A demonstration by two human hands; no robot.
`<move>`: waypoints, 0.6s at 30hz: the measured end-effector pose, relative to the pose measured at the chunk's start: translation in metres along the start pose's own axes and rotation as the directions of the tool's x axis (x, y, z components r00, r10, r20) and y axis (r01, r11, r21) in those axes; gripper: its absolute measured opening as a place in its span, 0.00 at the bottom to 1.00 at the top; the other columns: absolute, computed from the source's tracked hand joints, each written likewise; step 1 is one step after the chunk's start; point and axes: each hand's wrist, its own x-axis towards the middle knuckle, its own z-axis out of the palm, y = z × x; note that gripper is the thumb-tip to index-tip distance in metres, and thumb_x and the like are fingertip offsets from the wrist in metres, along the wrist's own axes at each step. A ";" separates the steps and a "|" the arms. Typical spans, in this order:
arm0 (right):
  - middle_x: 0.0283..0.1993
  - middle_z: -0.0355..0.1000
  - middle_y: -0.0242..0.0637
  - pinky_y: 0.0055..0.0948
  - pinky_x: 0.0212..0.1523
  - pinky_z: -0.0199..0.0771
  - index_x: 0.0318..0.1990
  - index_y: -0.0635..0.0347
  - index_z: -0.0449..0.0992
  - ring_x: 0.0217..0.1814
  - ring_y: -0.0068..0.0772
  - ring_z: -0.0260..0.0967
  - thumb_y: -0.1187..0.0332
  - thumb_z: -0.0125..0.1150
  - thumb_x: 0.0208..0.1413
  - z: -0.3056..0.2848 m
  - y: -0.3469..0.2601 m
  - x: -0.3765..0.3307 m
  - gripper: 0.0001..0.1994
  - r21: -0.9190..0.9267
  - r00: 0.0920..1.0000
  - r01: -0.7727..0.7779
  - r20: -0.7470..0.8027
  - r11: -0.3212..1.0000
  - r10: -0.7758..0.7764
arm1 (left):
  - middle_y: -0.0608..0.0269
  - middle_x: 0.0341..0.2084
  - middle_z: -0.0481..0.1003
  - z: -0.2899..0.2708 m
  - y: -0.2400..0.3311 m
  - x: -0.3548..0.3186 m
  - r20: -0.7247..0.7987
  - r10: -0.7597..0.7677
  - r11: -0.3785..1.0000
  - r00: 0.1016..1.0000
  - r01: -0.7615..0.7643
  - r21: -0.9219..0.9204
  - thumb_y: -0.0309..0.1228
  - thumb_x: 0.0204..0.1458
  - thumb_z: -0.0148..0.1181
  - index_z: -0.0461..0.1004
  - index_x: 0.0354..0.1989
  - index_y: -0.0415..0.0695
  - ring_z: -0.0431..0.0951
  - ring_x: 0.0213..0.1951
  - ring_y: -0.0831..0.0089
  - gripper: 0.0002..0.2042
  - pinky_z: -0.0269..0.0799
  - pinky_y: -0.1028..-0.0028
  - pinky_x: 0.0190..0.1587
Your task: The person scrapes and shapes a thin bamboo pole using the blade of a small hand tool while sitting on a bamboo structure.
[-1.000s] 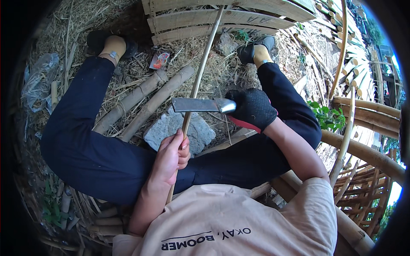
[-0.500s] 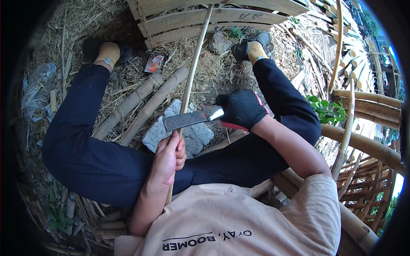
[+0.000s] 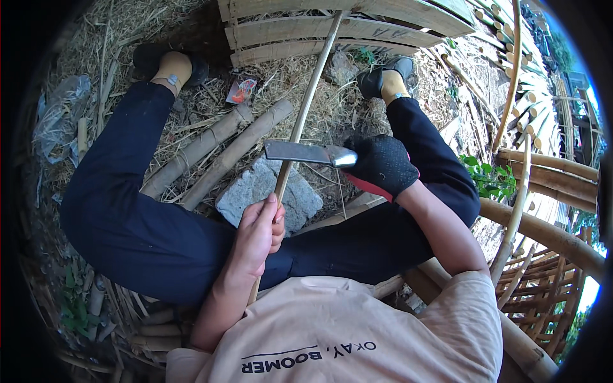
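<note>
Bamboo strip gripped in bare left hand, cleaver clenched in gloved right hand; fingers could be nicked should the blade slip downward.

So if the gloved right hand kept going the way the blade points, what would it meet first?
Probably the thin bamboo strip: the cleaver in the right hand points toward the person's left and already crosses the strip that the left hand holds. Contact can't be judged.
</note>
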 end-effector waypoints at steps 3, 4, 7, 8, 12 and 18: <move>0.27 0.77 0.46 0.46 0.36 0.77 0.37 0.50 0.82 0.32 0.52 0.77 0.52 0.66 0.49 0.001 -0.018 -0.004 0.15 0.017 0.993 0.035 0.113 0.999 -0.037 | 0.81 0.14 0.51 0.001 0.000 0.001 -0.027 0.006 1.000 1.000 -0.006 0.022 0.47 0.70 0.40 0.60 0.26 0.51 0.47 0.13 0.92 0.19 0.39 0.84 0.13; 0.27 0.77 0.46 0.46 0.36 0.77 0.37 0.50 0.82 0.32 0.52 0.77 0.52 0.66 0.49 0.002 -0.020 -0.005 0.14 0.018 0.990 0.046 0.133 0.999 -0.048 | 0.81 0.13 0.52 0.002 -0.001 0.001 -0.040 0.016 0.999 0.999 -0.015 0.041 0.47 0.70 0.41 0.61 0.26 0.50 0.48 0.13 0.92 0.20 0.40 0.84 0.13; 0.28 0.77 0.47 0.47 0.37 0.77 0.38 0.51 0.82 0.34 0.52 0.78 0.57 0.62 0.48 0.002 -0.023 -0.002 0.13 -0.028 0.978 0.035 0.209 0.999 -0.029 | 0.81 0.14 0.54 0.001 -0.006 0.002 -0.062 0.075 0.991 0.995 -0.068 0.114 0.47 0.69 0.40 0.62 0.27 0.50 0.50 0.13 0.92 0.20 0.42 0.85 0.14; 0.29 0.78 0.48 0.47 0.38 0.78 0.38 0.51 0.82 0.34 0.52 0.78 0.59 0.61 0.48 0.001 -0.022 -0.002 0.12 -0.044 0.972 0.031 0.234 0.999 -0.020 | 0.81 0.14 0.54 0.001 -0.008 0.003 -0.062 0.098 0.986 0.993 -0.089 0.140 0.47 0.70 0.40 0.62 0.27 0.50 0.50 0.13 0.91 0.20 0.43 0.85 0.14; 0.29 0.78 0.45 0.46 0.37 0.78 0.37 0.49 0.83 0.34 0.50 0.79 0.61 0.60 0.46 0.008 -0.012 0.003 0.11 -0.060 0.977 0.057 0.208 0.997 -0.044 | 0.81 0.14 0.54 0.001 -0.008 0.005 -0.079 0.104 0.980 0.991 -0.088 0.177 0.47 0.70 0.39 0.62 0.27 0.49 0.50 0.13 0.91 0.20 0.43 0.84 0.14; 0.28 0.79 0.43 0.44 0.37 0.79 0.37 0.48 0.83 0.34 0.47 0.79 0.62 0.60 0.46 0.003 -0.009 0.007 0.11 -0.085 0.983 0.044 0.184 0.995 -0.028 | 0.80 0.13 0.54 0.002 -0.009 0.005 -0.086 0.117 0.978 0.989 -0.100 0.181 0.47 0.70 0.39 0.62 0.27 0.48 0.50 0.13 0.90 0.20 0.43 0.83 0.13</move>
